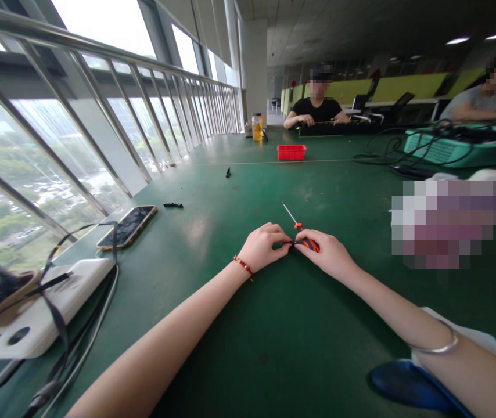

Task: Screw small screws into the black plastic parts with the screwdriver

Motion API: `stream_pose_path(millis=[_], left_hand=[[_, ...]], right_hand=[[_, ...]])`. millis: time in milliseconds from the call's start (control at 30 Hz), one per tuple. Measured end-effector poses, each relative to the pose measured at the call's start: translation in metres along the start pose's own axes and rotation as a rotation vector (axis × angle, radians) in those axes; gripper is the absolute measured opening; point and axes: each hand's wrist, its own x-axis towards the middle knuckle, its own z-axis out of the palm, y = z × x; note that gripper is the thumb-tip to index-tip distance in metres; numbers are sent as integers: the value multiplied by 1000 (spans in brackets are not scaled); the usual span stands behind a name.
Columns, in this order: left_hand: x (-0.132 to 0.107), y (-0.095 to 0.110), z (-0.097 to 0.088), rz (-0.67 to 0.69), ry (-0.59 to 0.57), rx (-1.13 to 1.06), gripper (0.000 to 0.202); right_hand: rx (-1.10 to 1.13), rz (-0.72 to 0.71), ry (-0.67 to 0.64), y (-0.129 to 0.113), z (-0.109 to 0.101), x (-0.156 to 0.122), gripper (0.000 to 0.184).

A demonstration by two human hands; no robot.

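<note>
My left hand (269, 247), a red beaded bracelet on its wrist, pinches a small dark part (292, 242) between thumb and fingertips. Opposite it, my right hand (324, 249) is closed around an orange-and-black screwdriver (301, 229), whose thin metal shaft points away and to the left. The right thumb and fingertip also meet at the dark part, so the two hands nearly touch. Fingers cover most of this part, and its exact kind cannot be made out. Farther off on the green table (230, 325) lie two small black pieces, one (173, 205) at the left and another (228, 172) nearer the middle.
At left are a phone (128, 226) and a white power strip (51, 307) with cables, beside a metal railing. A red tray (291, 152) and a jar (257, 128) stand ahead. Right are a teal basket (444, 152) and cables. Two people sit beyond.
</note>
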Motion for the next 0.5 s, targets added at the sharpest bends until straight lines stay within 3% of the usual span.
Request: stream_pose_path(millis=[367,500], left_hand=[[0,1,0,2,10,21,14],[0,1,-1,-92,69,138,14]], right_hand=[[-30,54,31,-6,0,-3,14],[43,66,79,-4,-1,-3,36]])
